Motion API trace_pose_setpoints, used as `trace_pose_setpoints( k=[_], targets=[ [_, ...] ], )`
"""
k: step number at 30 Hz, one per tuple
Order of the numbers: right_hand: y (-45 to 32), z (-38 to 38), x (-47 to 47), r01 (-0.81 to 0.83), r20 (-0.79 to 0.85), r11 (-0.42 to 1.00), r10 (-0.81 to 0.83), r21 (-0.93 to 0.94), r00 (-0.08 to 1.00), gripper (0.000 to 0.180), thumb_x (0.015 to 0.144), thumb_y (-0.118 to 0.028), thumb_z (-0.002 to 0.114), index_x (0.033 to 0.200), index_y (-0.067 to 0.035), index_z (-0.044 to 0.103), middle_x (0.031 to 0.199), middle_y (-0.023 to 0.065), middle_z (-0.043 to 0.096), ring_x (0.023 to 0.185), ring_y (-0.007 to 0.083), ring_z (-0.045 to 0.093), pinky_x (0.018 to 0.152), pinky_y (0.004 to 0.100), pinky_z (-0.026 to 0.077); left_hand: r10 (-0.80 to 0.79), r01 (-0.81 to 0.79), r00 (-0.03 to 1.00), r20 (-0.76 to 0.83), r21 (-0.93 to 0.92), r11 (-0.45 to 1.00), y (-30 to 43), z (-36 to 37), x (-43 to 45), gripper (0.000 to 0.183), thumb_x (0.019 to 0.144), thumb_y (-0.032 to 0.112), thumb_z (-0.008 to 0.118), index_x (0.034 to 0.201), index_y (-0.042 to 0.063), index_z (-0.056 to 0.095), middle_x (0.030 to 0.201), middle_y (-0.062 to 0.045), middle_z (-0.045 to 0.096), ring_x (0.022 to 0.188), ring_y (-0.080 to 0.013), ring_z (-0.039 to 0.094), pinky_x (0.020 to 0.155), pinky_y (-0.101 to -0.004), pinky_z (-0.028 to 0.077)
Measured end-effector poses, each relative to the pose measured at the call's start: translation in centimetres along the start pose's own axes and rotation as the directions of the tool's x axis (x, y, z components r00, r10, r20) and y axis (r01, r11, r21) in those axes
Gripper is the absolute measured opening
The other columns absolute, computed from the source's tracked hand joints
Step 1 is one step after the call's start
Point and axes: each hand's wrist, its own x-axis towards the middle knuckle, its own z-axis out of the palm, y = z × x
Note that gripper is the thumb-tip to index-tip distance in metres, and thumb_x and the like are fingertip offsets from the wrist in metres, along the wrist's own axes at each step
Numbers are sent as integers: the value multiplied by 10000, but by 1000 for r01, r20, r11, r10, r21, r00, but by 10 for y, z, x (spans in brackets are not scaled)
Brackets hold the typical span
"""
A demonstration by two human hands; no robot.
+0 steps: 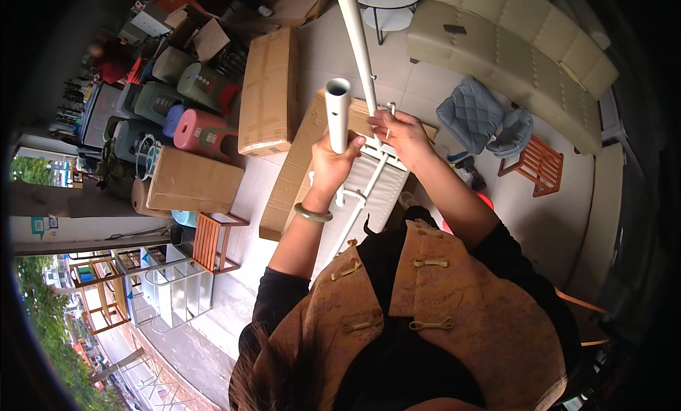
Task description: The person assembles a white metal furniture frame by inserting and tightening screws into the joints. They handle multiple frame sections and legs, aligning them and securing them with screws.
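Note:
My left hand (332, 163) is wrapped around a white metal tube (337, 110), whose hollow end points up and has a small hole below the rim. To its right, my right hand (401, 137) has its fingers against the lower part of a long white pole (359, 43). A thin bent metal rod (392, 110), possibly a hex key, sticks out from those fingers. A small bolt (373, 77) stands out from the pole's side. Below both hands lie a white metal frame (364, 195) with a pale panel and an opened cardboard box (287, 190).
Cardboard boxes (268, 91) and stacked plastic stools (194, 131) stand to the left, near an orange slatted stool (213, 243). A beige sofa (495, 54) curves along the right. Before it are a grey quilted cushion (471, 113), a power drill (471, 171) and another slatted stool (537, 166).

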Motion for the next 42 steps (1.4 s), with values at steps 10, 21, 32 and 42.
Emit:
trace_pose_setpoints(
  k=[10, 21, 32, 42],
  targets=[
    [-17, -30, 26, 337, -54, 839, -395, -427, 917, 232, 978, -276, 459, 974, -77, 578, 685, -25, 495, 577, 60, 415, 542, 209, 358, -51, 37, 994, -93, -139, 990, -15, -46, -19, 229, 843, 204, 690, 805, -4, 602, 716, -99, 662, 578, -112, 572, 547, -235, 444],
    [-7, -2, 63, 467, 21, 412, -732, -783, 681, 104, 891, -133, 597, 934, -43, 567, 698, 95, 590, 603, 185, 543, 585, 312, 454, -74, 60, 972, -222, -67, 996, -34, -58, -44, 220, 838, 187, 696, 780, 9, 581, 656, -54, 620, 527, -85, 526, 495, -233, 445],
    [5, -6, 74, 497, -11, 470, -735, -730, 678, 89, 871, -102, 612, 894, -37, 557, 707, 121, 597, 605, 227, 558, 589, 334, 463, -66, 62, 975, -211, -23, 998, -32, -60, -50, 203, 860, 174, 673, 792, 33, 544, 686, -40, 601, 596, -94, 522, 576, -238, 440],
    [-2, -7, 73, 522, 84, 332, -779, -786, 622, 82, 859, -74, 611, 896, -42, 546, 715, 126, 596, 620, 249, 578, 585, 350, 469, -69, 60, 974, -216, -47, 997, -38, -57, -47, 245, 831, 196, 705, 782, 13, 550, 652, -57, 604, 555, -94, 534, 535, -237, 454]
  ],
)
